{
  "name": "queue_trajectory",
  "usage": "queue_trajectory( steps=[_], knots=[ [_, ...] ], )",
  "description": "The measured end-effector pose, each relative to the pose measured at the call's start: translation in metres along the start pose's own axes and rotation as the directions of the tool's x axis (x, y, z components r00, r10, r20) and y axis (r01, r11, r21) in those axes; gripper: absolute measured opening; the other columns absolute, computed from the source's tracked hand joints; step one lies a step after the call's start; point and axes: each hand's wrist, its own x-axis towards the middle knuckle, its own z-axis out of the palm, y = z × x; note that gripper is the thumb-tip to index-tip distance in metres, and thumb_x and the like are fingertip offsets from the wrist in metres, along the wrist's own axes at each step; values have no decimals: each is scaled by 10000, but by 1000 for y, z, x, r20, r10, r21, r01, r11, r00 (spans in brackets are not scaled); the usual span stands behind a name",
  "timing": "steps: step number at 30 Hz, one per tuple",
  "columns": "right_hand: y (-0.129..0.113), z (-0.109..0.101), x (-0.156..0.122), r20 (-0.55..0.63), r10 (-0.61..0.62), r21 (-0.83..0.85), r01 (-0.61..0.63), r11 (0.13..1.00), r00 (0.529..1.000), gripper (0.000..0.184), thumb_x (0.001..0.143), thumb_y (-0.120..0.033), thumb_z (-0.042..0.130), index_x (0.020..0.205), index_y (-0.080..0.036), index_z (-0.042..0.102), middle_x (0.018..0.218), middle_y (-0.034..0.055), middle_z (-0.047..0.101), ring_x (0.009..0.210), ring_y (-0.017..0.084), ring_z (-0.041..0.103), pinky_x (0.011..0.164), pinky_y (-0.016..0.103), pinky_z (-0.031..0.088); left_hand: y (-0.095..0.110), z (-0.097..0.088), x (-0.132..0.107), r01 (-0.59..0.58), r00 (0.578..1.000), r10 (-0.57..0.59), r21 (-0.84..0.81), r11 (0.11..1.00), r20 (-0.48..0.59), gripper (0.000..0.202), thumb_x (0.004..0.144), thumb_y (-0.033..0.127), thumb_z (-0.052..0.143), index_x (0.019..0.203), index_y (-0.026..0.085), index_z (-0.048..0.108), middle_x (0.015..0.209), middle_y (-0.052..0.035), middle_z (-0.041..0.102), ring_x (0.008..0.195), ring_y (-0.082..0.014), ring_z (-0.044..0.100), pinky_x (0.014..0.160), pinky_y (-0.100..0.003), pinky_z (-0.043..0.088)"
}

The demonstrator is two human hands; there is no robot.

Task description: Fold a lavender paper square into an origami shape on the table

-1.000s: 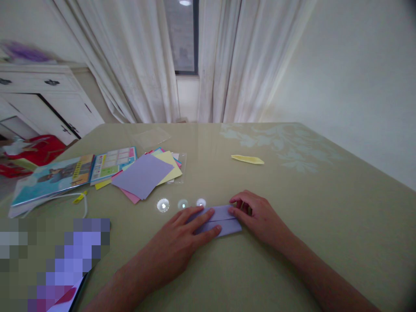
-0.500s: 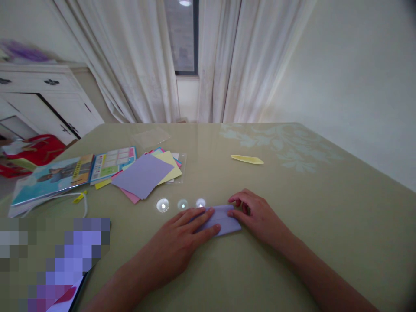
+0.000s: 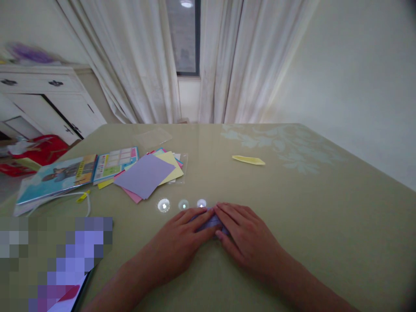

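Observation:
A folded sheet of lavender paper (image 3: 211,222) lies on the table in front of me, mostly covered by both hands. My left hand (image 3: 182,236) rests flat on its left part, fingers stretched out and slightly spread. Over the right part lies my right hand (image 3: 248,234), also flat, its fingertips close to those of the left. Only a small strip of paper with a crease shows between them. Farther back sits a slim folded yellow paper piece (image 3: 248,160), apart from both hands.
Left of centre, coloured paper sheets (image 3: 146,175) lie fanned in a pile, lavender on top. Beside them are a picture booklet (image 3: 55,175), a white cable (image 3: 88,203) and a clear plastic sleeve (image 3: 152,138). A pixelated screen device (image 3: 84,255) occupies the near left of the table (image 3: 325,216).
My right hand has moved left from the paper's right edge and flattened over it, its fingers now extended. My left hand has stayed on the paper.

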Motion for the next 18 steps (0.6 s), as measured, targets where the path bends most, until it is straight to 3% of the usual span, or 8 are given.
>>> queue_trajectory(
  steps=[7,18],
  knots=[
    [-2,10,-5,54,8,-58,-4,998,999,492,1034,-302,479,1483,-117,553,1510,179,578,1386,321,561,1156,522,467,0,3,-1,-16,1000,15,68,998,4,635,940,70,552,1521,307,458,1685,-26,358,1505,-263,383,1221,-452,363],
    [0,16,-16,-3,7,-194,-7,981,1000,504,1036,-306,463,1483,-94,561,1526,159,559,1398,295,557,1157,475,490,0,0,-1,11,999,-13,55,998,36,773,904,30,539,1583,364,384,1697,8,330,1517,-252,373,1223,-445,373]
  ],
)
